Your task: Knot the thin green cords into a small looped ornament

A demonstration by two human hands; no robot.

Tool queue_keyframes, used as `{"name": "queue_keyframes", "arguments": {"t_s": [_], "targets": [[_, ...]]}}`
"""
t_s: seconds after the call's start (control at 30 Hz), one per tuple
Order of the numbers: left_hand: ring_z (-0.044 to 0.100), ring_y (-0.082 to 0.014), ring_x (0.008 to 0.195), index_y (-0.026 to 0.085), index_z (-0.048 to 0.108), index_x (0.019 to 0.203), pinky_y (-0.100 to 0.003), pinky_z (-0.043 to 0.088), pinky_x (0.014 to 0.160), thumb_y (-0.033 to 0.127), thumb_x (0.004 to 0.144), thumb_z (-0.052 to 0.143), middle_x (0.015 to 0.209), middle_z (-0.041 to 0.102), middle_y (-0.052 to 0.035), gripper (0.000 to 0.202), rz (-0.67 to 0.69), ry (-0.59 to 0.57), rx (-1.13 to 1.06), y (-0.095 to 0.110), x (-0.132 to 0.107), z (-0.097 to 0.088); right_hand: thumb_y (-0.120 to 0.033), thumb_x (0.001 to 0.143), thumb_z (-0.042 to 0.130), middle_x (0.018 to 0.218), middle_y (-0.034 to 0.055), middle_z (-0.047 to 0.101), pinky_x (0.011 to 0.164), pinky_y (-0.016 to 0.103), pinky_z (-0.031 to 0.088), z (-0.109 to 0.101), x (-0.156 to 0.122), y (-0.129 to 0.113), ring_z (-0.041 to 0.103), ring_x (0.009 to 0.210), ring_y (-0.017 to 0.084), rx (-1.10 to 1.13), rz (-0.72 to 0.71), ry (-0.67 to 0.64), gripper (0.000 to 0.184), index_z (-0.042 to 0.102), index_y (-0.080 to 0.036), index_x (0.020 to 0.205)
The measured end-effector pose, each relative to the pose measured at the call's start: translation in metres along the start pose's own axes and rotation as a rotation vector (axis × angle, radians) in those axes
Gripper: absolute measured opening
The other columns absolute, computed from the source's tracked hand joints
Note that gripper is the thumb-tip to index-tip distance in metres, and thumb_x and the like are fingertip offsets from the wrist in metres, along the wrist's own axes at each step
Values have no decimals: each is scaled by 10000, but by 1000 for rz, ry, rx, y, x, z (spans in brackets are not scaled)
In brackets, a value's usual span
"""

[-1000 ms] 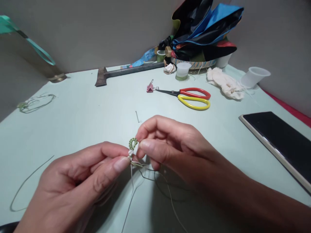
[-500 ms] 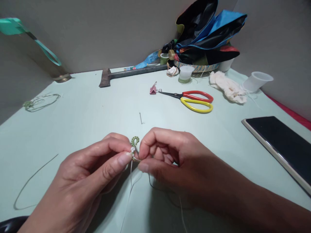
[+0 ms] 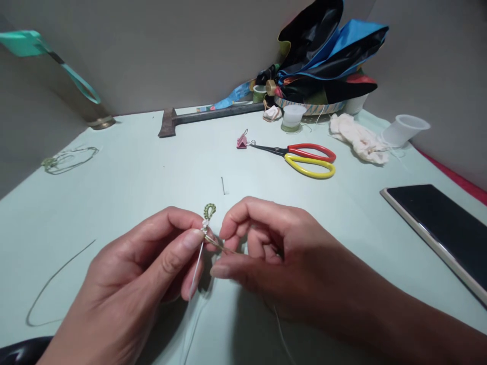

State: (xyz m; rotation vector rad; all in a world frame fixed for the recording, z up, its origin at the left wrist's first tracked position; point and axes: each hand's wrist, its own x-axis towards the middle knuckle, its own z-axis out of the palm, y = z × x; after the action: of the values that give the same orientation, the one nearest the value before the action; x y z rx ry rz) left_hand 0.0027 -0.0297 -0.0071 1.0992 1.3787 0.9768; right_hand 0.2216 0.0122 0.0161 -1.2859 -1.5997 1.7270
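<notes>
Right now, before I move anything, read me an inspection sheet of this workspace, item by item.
Surface: pale green tabletop, loose thin cord lying on it.
Job's things: knotted green cord loop, white strand hanging below.
Clutter: red-and-yellow scissors, pink binder clip, plastic cup, crumpled white cloth, dark tablet or phone, satin fabric.
Grippers: left hand pinches the loop; right hand beside it, grip unclear.
Cables: nothing seen.
Surroundings: grey walls, teal ribbon.

Pale green counter (image 3: pixel 125 203) w/ red-yellow scissors (image 3: pixel 310 160), pink clip (image 3: pixel 242 142) at tips, blk phone (image 3: pixel 433 228), white cloth (image 3: pixel 359 139), plastic cup (image 3: pixel 405 130), iron hatchet (image 3: pixel 169 122), green cord loop (image 3: pixel 70 159).
</notes>
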Motion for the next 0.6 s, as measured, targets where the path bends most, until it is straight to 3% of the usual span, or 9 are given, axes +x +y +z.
{"name": "queue_keyframes", "arguments": {"t_s": [0.1, 0.2, 0.33, 0.47, 0.53, 0.6], "targets": [[500, -129, 551, 350, 822, 930, -161, 481, 534, 694, 881, 944, 620, 636, 67, 368, 22, 35, -11, 1, 0, 2, -265, 945, 752, 688, -79, 576, 543, 257, 362, 5, 0, 9, 424, 547, 95, -228, -300, 149, 132, 655, -241, 860], [496, -144, 575, 353, 804, 938, -181, 464, 496, 659, 869, 964, 726, 687, 50, 352, 8, 63, -3, 0, 1, 1, -165, 993, 631, 712, -59, 619, 601, 275, 370, 8, -3, 18, 473, 600, 104, -461, -527, 196, 169, 624, -226, 836], [487, -169, 628, 368, 800, 956, -183, 473, 509, 659, 891, 937, 766, 673, 41, 328, -13, 91, 44, -3, 2, -2, -159, 1010, 599, 778, -21, 701, 586, 288, 363, 9, -4, 23, 555, 656, 131, -536, -594, 188, 156, 657, -228, 883], [548, -161, 688, 353, 829, 938, -177, 512, 561, 648, 908, 930, 909, 755, 32, 314, 33, 52, 16, 3, 3, 1, -187, 1013, 664, 761, -38, 689, 612, 246, 426, 8, -2, 21, 552, 633, 106, -432, -624, 162, 197, 606, -226, 829], [622, -179, 754, 323, 832, 838, -184, 568, 661, 647, 928, 915, 827, 750, 17, 346, 52, 17, -16, 7, 4, 4, -178, 1027, 668, 765, -48, 698, 631, 219, 457, 8, -1, 20, 577, 630, 92, -377, -629, 120, 225, 602, -224, 817], [637, -184, 699, 326, 824, 797, -203, 590, 688, 644, 938, 907, 654, 696, 28, 358, 53, -17, -58, 9, 3, 6, -138, 1044, 656, 762, -64, 692, 631, 201, 461, 10, 0, 22, 581, 627, 82, -357, -674, 125, 241, 605, -225, 825]]}}
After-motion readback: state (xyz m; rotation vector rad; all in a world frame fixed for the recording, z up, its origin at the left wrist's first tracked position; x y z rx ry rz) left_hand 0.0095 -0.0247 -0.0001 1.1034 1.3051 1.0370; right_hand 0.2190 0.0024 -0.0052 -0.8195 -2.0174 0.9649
